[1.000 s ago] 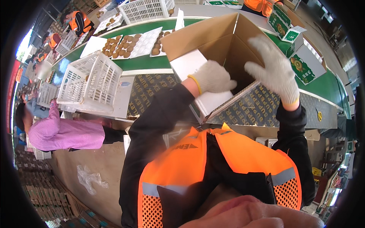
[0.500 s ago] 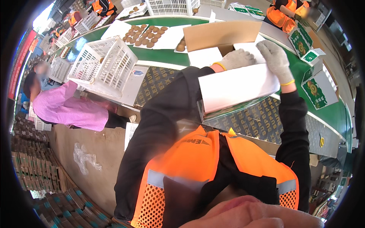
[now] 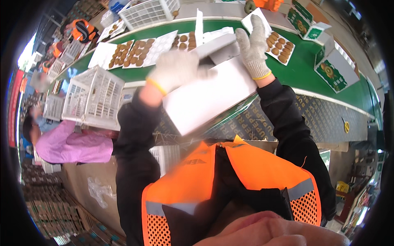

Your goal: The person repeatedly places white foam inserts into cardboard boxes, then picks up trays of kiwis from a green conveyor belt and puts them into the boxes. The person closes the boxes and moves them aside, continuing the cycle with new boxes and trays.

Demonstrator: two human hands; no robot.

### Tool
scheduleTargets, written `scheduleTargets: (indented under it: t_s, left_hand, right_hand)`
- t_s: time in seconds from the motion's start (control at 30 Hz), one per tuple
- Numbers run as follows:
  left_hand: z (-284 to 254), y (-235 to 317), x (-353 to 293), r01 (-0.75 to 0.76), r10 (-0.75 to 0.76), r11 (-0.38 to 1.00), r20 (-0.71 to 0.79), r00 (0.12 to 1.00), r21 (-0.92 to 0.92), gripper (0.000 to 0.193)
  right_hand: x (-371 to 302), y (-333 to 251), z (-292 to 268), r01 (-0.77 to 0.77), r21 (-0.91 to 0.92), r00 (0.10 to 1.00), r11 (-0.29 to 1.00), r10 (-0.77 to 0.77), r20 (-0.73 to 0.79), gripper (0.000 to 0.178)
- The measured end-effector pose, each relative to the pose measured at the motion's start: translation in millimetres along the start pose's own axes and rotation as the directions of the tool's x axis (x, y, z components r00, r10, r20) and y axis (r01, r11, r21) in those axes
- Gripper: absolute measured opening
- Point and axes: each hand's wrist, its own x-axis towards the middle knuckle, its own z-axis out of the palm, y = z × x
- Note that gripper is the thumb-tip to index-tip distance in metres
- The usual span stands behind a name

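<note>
A carton (image 3: 211,92) with a white face toward me and green printing along its lower edge stands tilted on the bench edge, its top flaps partly raised. My left hand (image 3: 176,69), in a pale knit glove, is smeared by motion over the carton's left top edge; its finger shape is unclear. My right hand (image 3: 253,51), also gloved, rests against the carton's right end, fingers stretched upward and thumb apart. Behind its fingertips rises a white panel (image 3: 256,20). A tray of brown kiwifruit (image 3: 280,47) lies just right of that hand.
More kiwifruit trays (image 3: 139,53) line the green conveyor (image 3: 156,74). White plastic crates (image 3: 94,98) stand left and at the back (image 3: 150,14). Green-and-white cartons (image 3: 336,67) stand right. Yellow-handled scissors (image 3: 346,125) lie on the bench. A co-worker in pink (image 3: 74,145) is at the left.
The carton has shifted left and turned, its left end now nearer me. My left hand has moved left across its top; my right hand has moved left, fingers now upright. The right-hand kiwifruit tray has come into view.
</note>
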Motion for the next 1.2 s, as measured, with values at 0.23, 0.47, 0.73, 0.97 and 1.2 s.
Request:
scheduleTargets:
  t_s: [0.23,0.47,0.73,0.97,1.2]
  left_hand:
    - [140.9,-36.3,-39.1,-0.28,0.223,0.959,-0.515,0.827,-0.033,0.094]
    - [176.2,-82.4,-104.0,-0.211,0.03,0.941,-0.553,0.832,-0.266,0.085]
    - [253.6,-137.2,-176.9,-0.228,-0.513,0.454,-0.462,0.724,-0.862,0.069]
    - [352.1,-76.0,-123.2,0.434,-0.619,0.785,-0.579,0.53,-0.442,0.049]
    - [481.6,-121.8,-155.3,0.357,-0.87,0.373,-0.188,0.457,-0.857,0.035]
  right_hand:
    - [-62.1,44.5,-86.8,-0.437,-0.107,0.877,0.893,0.449,0.173,0.074]
    - [-333.4,72.3,-34.5,-0.863,0.206,0.394,0.461,0.358,0.847,0.062]
    - [-89.6,-77.2,10.7,-0.983,0.181,0.178,0.026,0.356,0.917,0.044]
    - [10.4,-166.7,49.5,0.048,0.299,0.383,0.953,-0.294,0.876,0.045]
    - [-54.5,-203.6,85.4,0.422,0.598,-0.211,0.682,-0.568,0.796,0.02]
